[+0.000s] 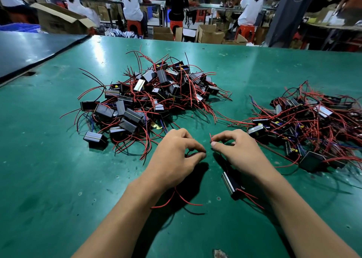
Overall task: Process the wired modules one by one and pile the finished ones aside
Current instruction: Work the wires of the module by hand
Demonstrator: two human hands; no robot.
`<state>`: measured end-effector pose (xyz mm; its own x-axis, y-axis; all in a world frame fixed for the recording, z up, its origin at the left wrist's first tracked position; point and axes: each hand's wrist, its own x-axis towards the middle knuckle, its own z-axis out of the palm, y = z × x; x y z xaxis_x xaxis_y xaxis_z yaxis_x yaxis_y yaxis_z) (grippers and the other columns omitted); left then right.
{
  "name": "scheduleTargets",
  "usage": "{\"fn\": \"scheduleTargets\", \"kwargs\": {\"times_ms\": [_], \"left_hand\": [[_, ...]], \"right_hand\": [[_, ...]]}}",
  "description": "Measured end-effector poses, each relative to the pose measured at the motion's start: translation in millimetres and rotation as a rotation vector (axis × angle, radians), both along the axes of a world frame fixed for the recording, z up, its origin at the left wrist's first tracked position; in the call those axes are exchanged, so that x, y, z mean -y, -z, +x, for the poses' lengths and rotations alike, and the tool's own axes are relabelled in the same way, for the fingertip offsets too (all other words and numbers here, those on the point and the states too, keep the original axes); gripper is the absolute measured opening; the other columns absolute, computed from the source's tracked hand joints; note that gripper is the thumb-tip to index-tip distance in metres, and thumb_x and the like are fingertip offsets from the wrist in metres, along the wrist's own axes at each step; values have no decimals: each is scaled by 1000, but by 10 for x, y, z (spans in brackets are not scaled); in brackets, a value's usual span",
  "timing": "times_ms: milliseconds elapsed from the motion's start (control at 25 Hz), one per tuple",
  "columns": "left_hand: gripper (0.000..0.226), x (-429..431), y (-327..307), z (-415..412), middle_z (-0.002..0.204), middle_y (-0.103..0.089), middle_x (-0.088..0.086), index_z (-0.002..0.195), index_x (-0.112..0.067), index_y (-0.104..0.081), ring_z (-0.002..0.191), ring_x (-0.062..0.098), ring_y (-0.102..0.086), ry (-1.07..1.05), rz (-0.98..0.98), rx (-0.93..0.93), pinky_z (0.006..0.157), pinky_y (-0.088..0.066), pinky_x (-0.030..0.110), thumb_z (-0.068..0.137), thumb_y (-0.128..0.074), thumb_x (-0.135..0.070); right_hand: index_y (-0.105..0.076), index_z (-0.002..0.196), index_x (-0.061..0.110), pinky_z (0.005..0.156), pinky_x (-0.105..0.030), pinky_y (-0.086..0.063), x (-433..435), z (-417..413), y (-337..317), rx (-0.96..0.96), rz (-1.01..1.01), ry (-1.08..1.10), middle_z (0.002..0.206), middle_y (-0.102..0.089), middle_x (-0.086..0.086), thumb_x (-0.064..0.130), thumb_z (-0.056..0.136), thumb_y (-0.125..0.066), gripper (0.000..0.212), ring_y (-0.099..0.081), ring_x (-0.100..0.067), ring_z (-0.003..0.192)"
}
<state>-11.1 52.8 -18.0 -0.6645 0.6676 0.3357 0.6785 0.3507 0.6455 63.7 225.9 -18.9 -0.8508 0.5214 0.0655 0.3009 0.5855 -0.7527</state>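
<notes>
One black wired module (231,185) lies on the green table (49,159) below my right wrist, its red wires trailing toward me. My right hand (235,150) pinches the tip of a red wire (211,138) between thumb and forefinger. My left hand (176,156) pinches another stretch of red wire at its fingertips, and more red wire (182,199) runs out beneath its wrist. The two hands sit close together, fingertips almost meeting. A big heap of black modules with red wires (150,95) lies beyond my hands. A second heap (305,126) lies to the right.
A darker table (29,50) adjoins at the far left. Beyond the far edge, several people sit on red stools (135,26) among cardboard boxes (162,33). A grey pillar (288,13) stands at the back right.
</notes>
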Motion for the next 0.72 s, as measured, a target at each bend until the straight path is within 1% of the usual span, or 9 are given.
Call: {"fn": "scheduleTargets", "kwargs": {"times_ms": [120,160,200,240,280,400,480,600,720], "left_hand": [[1,1,-5,4,77,-62,-12,85,-22,-75,74,-3,-52,-63,144,62,67,-33,9,84,-75,-21],[2,-5,-7,8,72,-62,-16,84,-20,-73,67,-6,-52,-92,189,104,63,-34,7,85,-74,-18],[3,-9,-5,11,69,-61,-19,84,-19,-71,63,-8,-52,-116,216,143,61,-35,7,86,-72,-16],[3,-14,-1,9,68,-63,-19,85,-18,-71,62,-8,-53,-134,231,173,60,-37,7,87,-72,-15],[2,-18,5,4,72,-66,-17,86,-17,-71,65,-8,-56,-144,239,194,62,-40,8,87,-71,-15],[4,-28,21,-12,79,-73,-10,90,-17,-73,76,-5,-66,-173,276,228,73,-51,18,88,-70,-15],[6,-32,20,-15,77,-74,-11,89,-19,-74,76,-4,-67,-205,301,241,73,-52,18,87,-70,-14],[7,-26,17,-23,75,-74,-10,87,-20,-74,74,-5,-68,-220,322,287,69,-50,12,86,-71,-14],[5,-21,12,-31,77,-75,-10,88,-17,-76,74,-5,-68,-197,319,332,66,-49,9,85,-73,-14]], "right_hand": [[-78,83,25,87,-32,-48,-9,-1,9,-121,-110,-5,96,-72,4,21,84,-77,4,-63,-13,94],[-78,83,26,84,-27,-48,-16,7,4,-143,-153,-23,95,-71,4,21,84,-78,6,-63,-10,92],[-79,83,28,78,-22,-48,-23,17,-3,-152,-215,-62,90,-70,4,21,84,-78,7,-63,-8,83],[-79,84,29,71,-18,-48,-20,26,-9,-144,-284,-118,85,-66,1,21,84,-79,8,-61,-7,73],[-79,86,30,69,-19,-48,-15,35,-10,-124,-336,-171,82,-63,-4,21,85,-79,9,-58,-9,68],[-79,92,30,76,-32,-50,14,40,-4,-97,-391,-264,89,-66,-16,23,85,-79,10,-58,-16,74],[-79,94,29,74,-33,-48,22,41,2,-120,-395,-278,87,-67,-12,23,86,-78,10,-56,-15,72],[-78,96,28,68,-31,-44,10,51,9,-152,-400,-286,81,-66,7,25,87,-77,9,-50,-13,68],[-78,95,27,65,-29,-44,45,48,27,-128,-434,-302,79,-68,6,25,87,-77,8,-52,-13,68]]}}
